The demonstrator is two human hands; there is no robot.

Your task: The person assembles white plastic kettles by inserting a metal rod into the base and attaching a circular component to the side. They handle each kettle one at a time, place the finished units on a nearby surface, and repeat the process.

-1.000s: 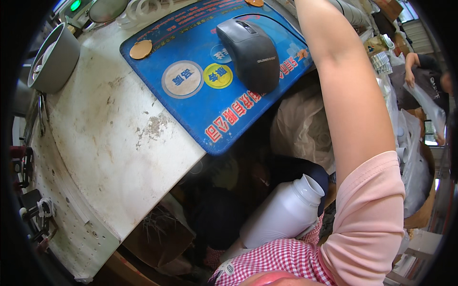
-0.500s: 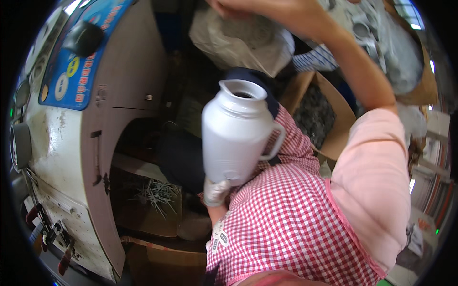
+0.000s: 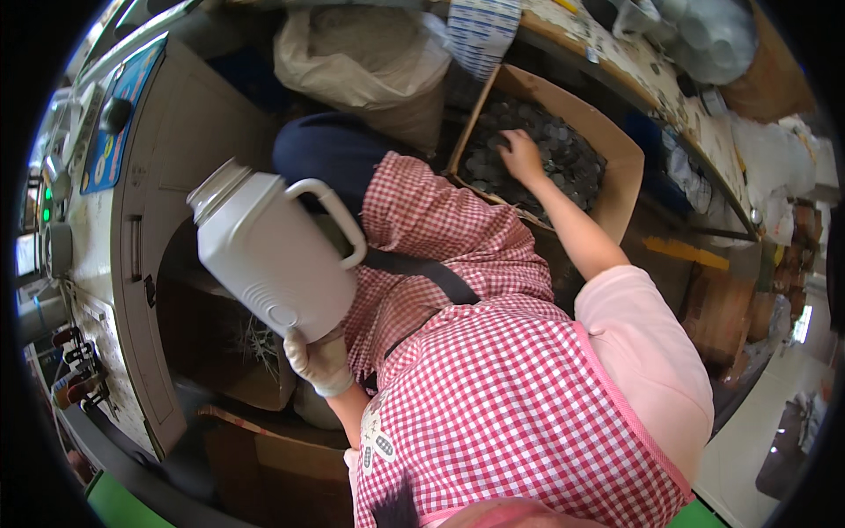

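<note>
My left hand [image 3: 319, 363], in a pale glove, grips the bottom end of a pale grey-white plastic jug [image 3: 273, 255]. The jug leans to the left, its threaded neck pointing up and left and its loop handle on the right side. Bare and ungloved, my right hand [image 3: 521, 157] reaches into a cardboard box [image 3: 616, 163] at the upper right. Its fingers are bent together among the many dark round discs [image 3: 563, 145] in that box. Whatever lies between those fingertips is too small to make out.
A white sack [image 3: 361, 66] stands beyond my knee. A wooden bench edge [image 3: 607, 62] runs behind the box. On the left is a pale machine cabinet [image 3: 189, 114]; below it, a lower box holds thin light sticks [image 3: 257, 343]. Plastic bags sit at the far right.
My right hand has come down from above the white sack into the box of discs. The jug has moved left and tilted left in my left hand. The view has shifted too.
</note>
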